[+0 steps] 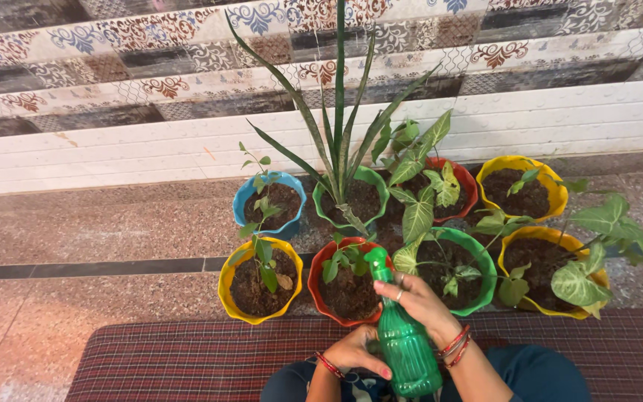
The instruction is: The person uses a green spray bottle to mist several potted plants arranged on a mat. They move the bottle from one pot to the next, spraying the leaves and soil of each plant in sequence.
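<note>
From my remote view, the far left is bare speckled floor [76,238] crossed by a dark strip [113,266]; this is the widest open room in the scene. A checked mat [187,361] covers the near floor, its far edge running just short of the front pots.

The pots stand in two rows, packed rim to rim. Back row, left to right: blue pot [245,199], green pot [375,183] with tall blade leaves, red pot [467,181], yellow pot [556,195]. Front row: yellow pot [226,286], red pot [315,286], green pot [487,279], yellow pot [511,242] with broad leaves spilling right. Behind them rises a white step [150,152], then patterned tiles [113,45] (no passage rearward).

The left hand [357,351] wraps the lower body of the spray bottle [405,342], fingers curled round it and pressed against the plastic. The right hand [422,298] closes on the bottle's neck, fingers folded over the trigger area; I cannot tell whether the trigger is squeezed.

The bottle sits low centre, above the mat's far edge and the person's lap. Its long axis runs near to far, leaning slightly left. The nozzle [375,260] points away from the person, over the front red pot's soil. To the right, leaves overhang the floor, and the mat runs on to the frame's right edge.
</note>
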